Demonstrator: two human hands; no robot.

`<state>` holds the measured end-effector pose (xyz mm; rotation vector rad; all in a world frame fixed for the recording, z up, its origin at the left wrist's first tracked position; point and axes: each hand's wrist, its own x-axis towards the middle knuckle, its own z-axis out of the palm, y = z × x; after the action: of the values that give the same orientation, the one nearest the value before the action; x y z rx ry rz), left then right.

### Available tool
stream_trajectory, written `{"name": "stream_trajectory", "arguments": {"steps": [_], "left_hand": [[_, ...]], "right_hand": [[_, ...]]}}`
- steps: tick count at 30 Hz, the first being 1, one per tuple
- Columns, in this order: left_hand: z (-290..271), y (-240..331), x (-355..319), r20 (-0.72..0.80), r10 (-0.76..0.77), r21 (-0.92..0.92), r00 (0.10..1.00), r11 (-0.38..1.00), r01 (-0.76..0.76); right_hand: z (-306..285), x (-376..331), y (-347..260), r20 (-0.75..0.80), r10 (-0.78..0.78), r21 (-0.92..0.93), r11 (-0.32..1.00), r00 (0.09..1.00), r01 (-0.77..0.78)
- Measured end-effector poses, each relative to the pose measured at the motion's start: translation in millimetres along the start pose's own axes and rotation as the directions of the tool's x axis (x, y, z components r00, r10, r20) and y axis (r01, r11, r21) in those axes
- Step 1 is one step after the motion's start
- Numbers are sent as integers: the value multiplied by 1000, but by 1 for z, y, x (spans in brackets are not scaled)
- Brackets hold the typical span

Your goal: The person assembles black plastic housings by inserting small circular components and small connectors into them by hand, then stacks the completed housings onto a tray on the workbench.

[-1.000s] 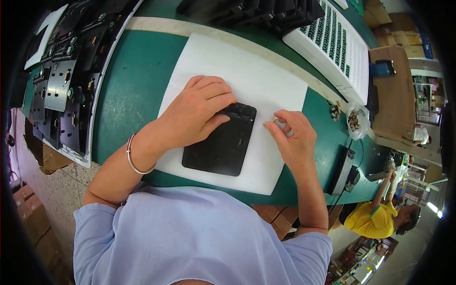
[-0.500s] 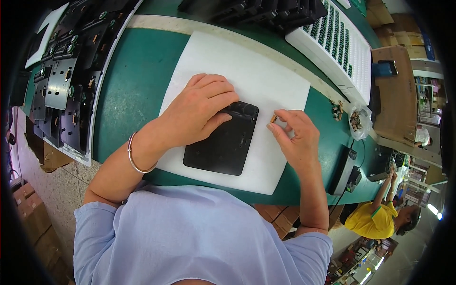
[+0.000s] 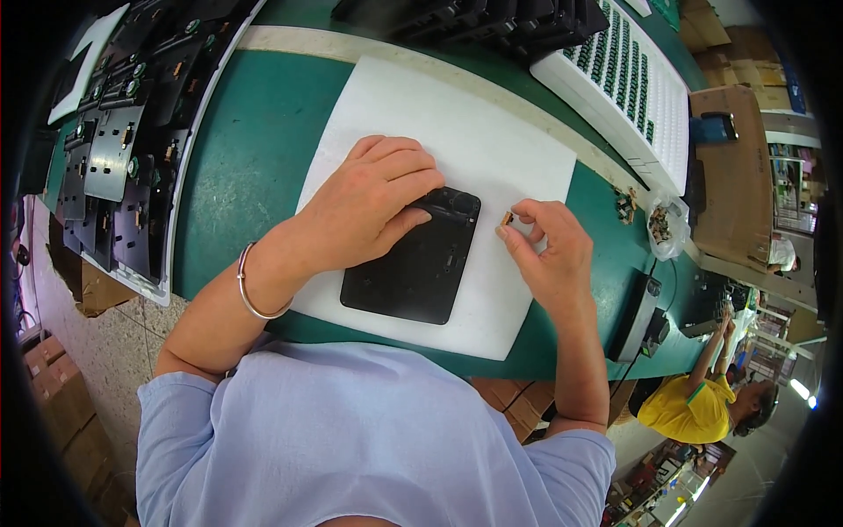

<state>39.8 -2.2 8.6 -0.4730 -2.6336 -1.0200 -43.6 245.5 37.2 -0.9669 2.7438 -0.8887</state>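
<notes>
A flat black plastic housing (image 3: 404,274) with rounded corners lies on a white foam sheet (image 3: 518,167). My left hand (image 3: 373,198) covers its upper left corner, with the thumb on the top face and the curled fingers at the far edge. The fingertips there are partly hidden. Just right of the housing, over the foam, my right hand (image 3: 555,250) pinches a small brass-coloured component (image 3: 507,218) between thumb and forefinger. That component is held apart from the housing, and its exact kind is too small to make out.
A white tray (image 3: 189,176) of black panels stands at the left. Far right is a white foam tray (image 3: 672,132) with rows of small green parts. A clear bag (image 3: 667,224) of small parts lies near a black power strip (image 3: 634,316). Someone in yellow (image 3: 689,408) works beyond.
Almost nothing differs. The right hand's pinch has shifted very slightly, with the component still in it; the left hand and the housing hold their place.
</notes>
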Motion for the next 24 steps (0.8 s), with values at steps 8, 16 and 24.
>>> {"name": "stream_trajectory", "arguments": {"steps": [8, 16, 24], "left_hand": [[1, -1, 0, 5, -2, -5, 1000, 1000, 2], [0, 0, 0, -1, -5, 2, 1000, 1000, 5], [1, -1, -1, -20, 4, -17, 1000, 1000, -5]], "right_hand": [[-1, 1, -2, 15, 24, -7, 1000, 1000, -24], [-1, 3, -4, 30, 39, -26, 999, 999, -38], [2, -4, -9, -42, 26, 228, 974, 999, -16]]}}
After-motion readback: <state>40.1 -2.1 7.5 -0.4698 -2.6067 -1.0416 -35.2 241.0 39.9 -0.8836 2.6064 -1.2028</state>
